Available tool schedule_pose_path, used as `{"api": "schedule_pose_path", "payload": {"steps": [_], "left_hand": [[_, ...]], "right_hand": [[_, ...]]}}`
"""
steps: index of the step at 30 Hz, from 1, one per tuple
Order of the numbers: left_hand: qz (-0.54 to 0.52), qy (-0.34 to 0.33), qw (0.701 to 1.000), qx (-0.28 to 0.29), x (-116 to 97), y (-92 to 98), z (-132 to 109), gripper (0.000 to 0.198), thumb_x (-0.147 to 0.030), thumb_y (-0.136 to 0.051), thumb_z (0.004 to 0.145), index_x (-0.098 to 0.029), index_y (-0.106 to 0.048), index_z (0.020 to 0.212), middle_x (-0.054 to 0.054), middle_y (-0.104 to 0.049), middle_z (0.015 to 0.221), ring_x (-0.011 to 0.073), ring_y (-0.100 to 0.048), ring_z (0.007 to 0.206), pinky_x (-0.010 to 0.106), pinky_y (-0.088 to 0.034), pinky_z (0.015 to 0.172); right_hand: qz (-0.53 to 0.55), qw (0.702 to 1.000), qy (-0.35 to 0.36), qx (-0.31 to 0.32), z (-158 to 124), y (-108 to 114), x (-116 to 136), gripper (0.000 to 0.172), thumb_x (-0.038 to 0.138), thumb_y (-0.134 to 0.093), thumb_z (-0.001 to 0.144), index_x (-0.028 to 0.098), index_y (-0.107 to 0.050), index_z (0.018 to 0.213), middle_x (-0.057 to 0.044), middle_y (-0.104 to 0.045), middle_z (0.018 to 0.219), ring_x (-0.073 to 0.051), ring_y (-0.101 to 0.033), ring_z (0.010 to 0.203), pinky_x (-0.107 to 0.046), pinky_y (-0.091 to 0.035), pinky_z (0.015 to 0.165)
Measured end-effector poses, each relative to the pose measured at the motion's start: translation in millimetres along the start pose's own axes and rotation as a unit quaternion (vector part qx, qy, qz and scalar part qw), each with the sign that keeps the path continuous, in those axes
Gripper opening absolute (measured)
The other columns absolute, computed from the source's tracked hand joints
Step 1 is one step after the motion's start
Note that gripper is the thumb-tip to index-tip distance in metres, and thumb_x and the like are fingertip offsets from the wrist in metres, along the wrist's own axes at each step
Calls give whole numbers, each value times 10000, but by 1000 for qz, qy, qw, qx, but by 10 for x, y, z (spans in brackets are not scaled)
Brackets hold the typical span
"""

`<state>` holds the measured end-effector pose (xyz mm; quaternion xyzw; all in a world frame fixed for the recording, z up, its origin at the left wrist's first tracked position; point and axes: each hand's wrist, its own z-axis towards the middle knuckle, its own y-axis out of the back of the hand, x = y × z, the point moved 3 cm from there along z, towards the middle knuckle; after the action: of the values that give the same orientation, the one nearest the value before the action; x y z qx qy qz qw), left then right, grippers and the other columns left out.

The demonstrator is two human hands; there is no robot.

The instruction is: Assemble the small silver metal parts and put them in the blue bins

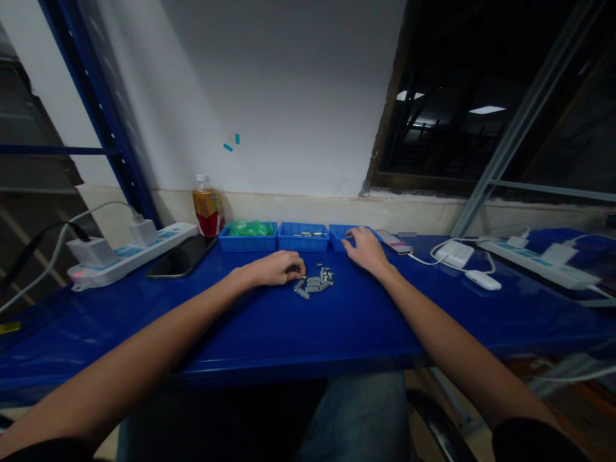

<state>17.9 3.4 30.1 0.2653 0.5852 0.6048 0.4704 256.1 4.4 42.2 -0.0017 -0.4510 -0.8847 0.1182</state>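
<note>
My left hand (280, 268) rests just left of a small pile of grey metal parts (314, 282) on the blue table, its fingers curled closed by the nearest parts. What it holds, if anything, is hidden. My right hand (366, 250) is at the front of the right blue bin (337, 239), thumb and fingers apart over it; nothing shows in its grasp. The hand covers much of that bin's inside. Beside it, the middle blue bin (302, 244) holds small metal pieces (312, 234). Green plastic packets (249, 228) fill the left blue bin (248, 244).
A drink bottle (206, 208), a black phone (183, 258) and a white power strip (110, 273) stand left. To the right are another phone (395, 242), a white charger (453, 254), a white device (482, 280), cables and another power strip (539, 263). The wall rises behind.
</note>
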Motion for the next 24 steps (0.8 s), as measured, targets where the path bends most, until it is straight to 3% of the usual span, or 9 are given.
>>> {"api": "schedule_pose_path", "payload": {"steps": [4,7,13,16,19,21,24], "left_hand": [[-24,46,995,-82,43,-54,23,159,-207,-464,862,-134,-606,865,57,-618,844,147,-571,759,256,-438,717],[-95,95,981,-138,84,-67,45,220,-306,-456,878,-134,-591,858,41,-613,801,148,-551,723,263,-427,681],[-253,116,945,-174,78,-52,119,309,-396,-439,888,-122,-579,866,35,-605,757,136,-538,677,266,-434,648],[-222,116,948,-197,39,-52,129,280,-344,-414,906,-128,-578,975,54,-632,844,151,-577,752,292,-462,717],[-113,94,971,-186,10,-103,126,263,-277,-424,905,-148,-566,1085,74,-647,997,178,-595,897,324,-461,828],[-47,68,984,-159,11,-164,123,263,-255,-416,912,-160,-569,1103,83,-641,1058,188,-590,962,334,-453,872],[23,51,991,-124,42,-240,119,249,-244,-407,921,-182,-586,1083,80,-635,1051,190,-579,988,337,-450,884]], "right_hand": [[115,982,143,50,-103,-21,537,238,328,-540,877,170,-598,1046,-58,-615,914,-180,-548,880,-302,-408,804],[119,968,215,51,-199,-20,816,231,293,-567,864,169,-584,1057,-66,-609,950,-186,-535,911,-307,-408,808],[91,961,263,0,-200,62,856,153,227,-491,909,144,-591,990,-90,-618,930,-199,-536,907,-309,-413,819],[67,974,207,-58,-31,168,645,222,277,-441,934,146,-602,1014,-102,-631,950,-213,-549,915,-322,-407,840],[10,992,60,-109,125,241,306,288,285,-451,918,113,-596,1099,-151,-630,1019,-252,-555,962,-347,-402,856],[-6,998,12,-69,140,210,163,323,303,-498,889,106,-599,1124,-158,-634,1025,-256,-568,950,-342,-411,831],[48,994,52,83,41,54,224,312,352,-556,849,157,-644,1076,-83,-670,892,-202,-599,819,-288,-422,735]]}}
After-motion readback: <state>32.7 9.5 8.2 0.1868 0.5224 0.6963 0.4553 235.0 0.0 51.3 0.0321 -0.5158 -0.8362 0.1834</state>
